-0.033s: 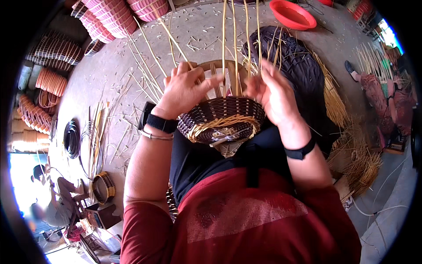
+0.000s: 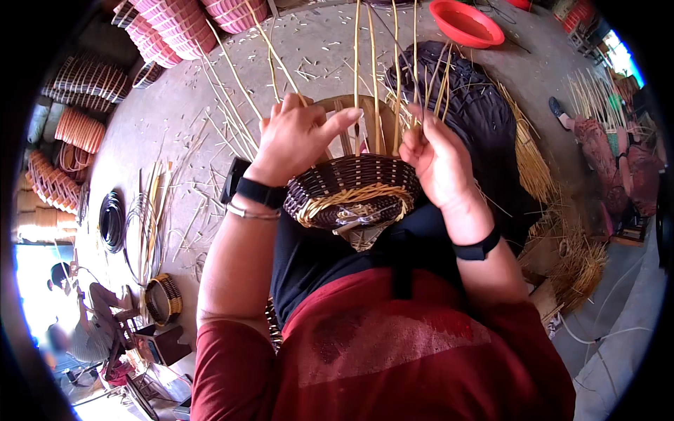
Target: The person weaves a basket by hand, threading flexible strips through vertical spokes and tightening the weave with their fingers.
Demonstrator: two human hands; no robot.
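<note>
Basket: I see the dark woven basket (image 2: 351, 175) at the wearer's lap, tilted, underside turned toward the body, a band of yellow weave round its base edge
Stakes: pale stakes (image 2: 357, 63) rise from its far side, some upright, others leaning out left
Left hand: the left hand (image 2: 296, 133) is at the basket's left rim, fingers curled beside the stakes, thumb stretched right; I cannot tell whether it grips one
Right hand: the right hand (image 2: 442, 158) is by the right rim, fingers drawn in, pinching a thin dark strand (image 2: 394, 42) that runs up and left
Lap: dark trousers (image 2: 302, 249) under the basket
Cloth: dark cloth (image 2: 484, 105) just right of the basket, straw bundle (image 2: 531, 154) along its outer side
Floor: I note cut bits scattered on concrete, red basin (image 2: 467, 24) beyond the cloth, black coil (image 2: 112, 221) to the left
Edges: stacked pink baskets (image 2: 168, 28) far left; a seated co-worker (image 2: 604, 158) far right
</note>
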